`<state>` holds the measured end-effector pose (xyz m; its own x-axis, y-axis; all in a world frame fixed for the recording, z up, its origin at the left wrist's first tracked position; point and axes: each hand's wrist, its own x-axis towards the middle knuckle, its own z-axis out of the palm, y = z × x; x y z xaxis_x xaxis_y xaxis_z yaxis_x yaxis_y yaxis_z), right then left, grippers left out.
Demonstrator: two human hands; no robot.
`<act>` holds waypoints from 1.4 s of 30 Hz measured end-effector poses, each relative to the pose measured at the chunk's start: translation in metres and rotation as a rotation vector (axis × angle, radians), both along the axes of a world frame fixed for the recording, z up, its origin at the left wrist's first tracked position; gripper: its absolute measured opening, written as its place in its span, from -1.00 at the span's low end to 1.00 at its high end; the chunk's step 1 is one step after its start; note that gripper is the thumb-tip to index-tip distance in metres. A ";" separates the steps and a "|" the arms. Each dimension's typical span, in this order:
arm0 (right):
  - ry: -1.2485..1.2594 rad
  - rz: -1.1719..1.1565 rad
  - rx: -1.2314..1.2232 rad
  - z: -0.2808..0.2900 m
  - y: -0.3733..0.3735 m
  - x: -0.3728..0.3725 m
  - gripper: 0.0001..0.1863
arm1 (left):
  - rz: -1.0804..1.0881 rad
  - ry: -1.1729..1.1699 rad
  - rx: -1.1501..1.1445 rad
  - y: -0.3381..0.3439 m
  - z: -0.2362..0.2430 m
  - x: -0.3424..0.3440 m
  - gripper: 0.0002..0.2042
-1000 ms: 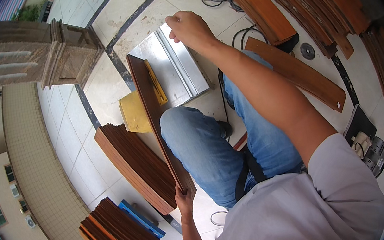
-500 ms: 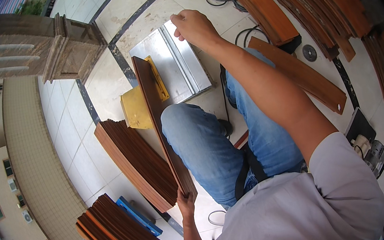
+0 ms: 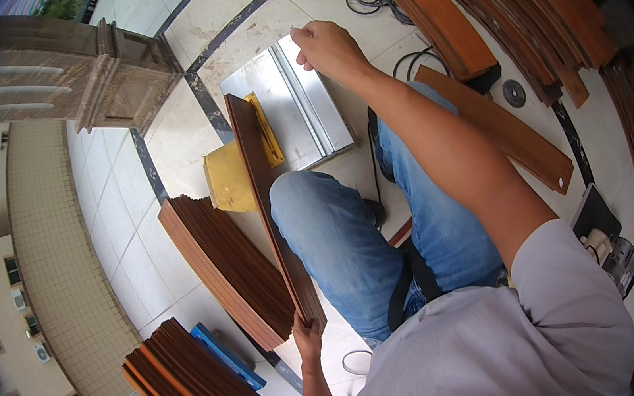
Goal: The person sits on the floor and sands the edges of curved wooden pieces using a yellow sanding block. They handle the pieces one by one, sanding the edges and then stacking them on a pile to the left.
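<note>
Leftmost, a stack of dark boards (image 3: pixel 197 383) lies on the floor, with a second stack (image 3: pixel 228 270) just right of it and farther off, below a yellow box (image 3: pixel 229 179). Next comes the long board (image 3: pixel 262 189), tilted up toward its edge beside the left knee (image 3: pixel 306 207); its long axis runs away from the body, leaning slightly left. Its near end is pinched in the left hand (image 3: pixel 308 337), clearly the nearer one, while its far end reaches the yellow strip (image 3: pixel 266 128) along the left side of the metal plate (image 3: pixel 282 114). Whether the board touches that strip, I cannot tell. Farther right, the right hand (image 3: pixel 325 46) hangs by the plate's far right corner, fingers curled, well apart from both board and left hand; whether it grips anything is unclear. The relation that matters seems to be the board's line against the plate's left side.
</note>
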<state>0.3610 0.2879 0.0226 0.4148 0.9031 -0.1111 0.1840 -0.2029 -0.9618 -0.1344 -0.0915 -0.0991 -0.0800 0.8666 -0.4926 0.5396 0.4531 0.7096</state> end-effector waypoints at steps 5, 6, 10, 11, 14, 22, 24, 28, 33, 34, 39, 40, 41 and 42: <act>0.033 -0.001 -0.002 0.001 -0.001 -0.001 -0.53 | 0.006 0.011 0.001 -0.001 0.003 0.002 -0.44; 0.025 0.008 -0.009 0.002 -0.001 -0.001 -0.53 | 0.002 0.053 -0.024 -0.001 0.006 0.002 -0.44; 0.014 0.054 -0.031 0.006 -0.005 -0.010 -0.55 | 0.041 -0.088 -0.034 0.009 0.039 -0.008 -0.50; 0.010 0.067 -0.035 0.007 -0.005 -0.012 -0.56 | 0.092 -0.183 -0.065 0.014 0.053 -0.007 -0.50; 0.021 0.089 -0.026 0.008 -0.003 -0.025 -0.57 | 0.214 -0.394 -0.157 0.028 0.105 0.001 -0.45; 0.175 0.511 0.110 -0.007 -0.026 -0.091 -0.59 | 0.246 -0.311 0.011 0.045 0.194 0.042 -0.41; 0.326 0.717 0.103 0.001 -0.052 -0.115 -0.50 | 0.179 -0.110 0.112 0.047 0.216 0.077 -0.44; 0.664 1.014 0.054 0.042 -0.117 -0.160 -0.25 | 0.080 0.445 0.175 0.034 0.215 0.156 -0.42; 0.899 0.814 0.153 0.014 -0.128 -0.147 -0.51 | -0.286 0.651 0.430 0.017 0.183 0.198 -0.28; 0.940 0.821 0.131 0.015 -0.125 -0.140 -0.51 | -0.341 0.634 0.434 0.019 0.186 0.194 -0.24; 1.039 0.821 0.171 0.031 -0.125 -0.132 -0.49 | 0.062 0.198 0.475 0.042 0.179 0.168 -0.05; 1.025 0.830 0.179 0.030 -0.124 -0.127 -0.48 | 0.154 0.136 0.385 0.052 0.183 0.170 -0.07; 1.015 0.840 0.188 0.030 -0.122 -0.122 -0.47 | 0.201 0.093 0.279 0.062 0.184 0.166 -0.12; 1.008 0.871 0.199 0.032 -0.119 -0.117 -0.47 | 0.254 0.038 0.406 0.070 0.167 0.161 -0.28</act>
<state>0.2437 0.1689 0.0548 -0.4819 0.8654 0.1374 -0.6186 -0.2250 -0.7528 0.0267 -0.0212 0.0683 -0.3259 0.9389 -0.1109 0.4767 0.2645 0.8383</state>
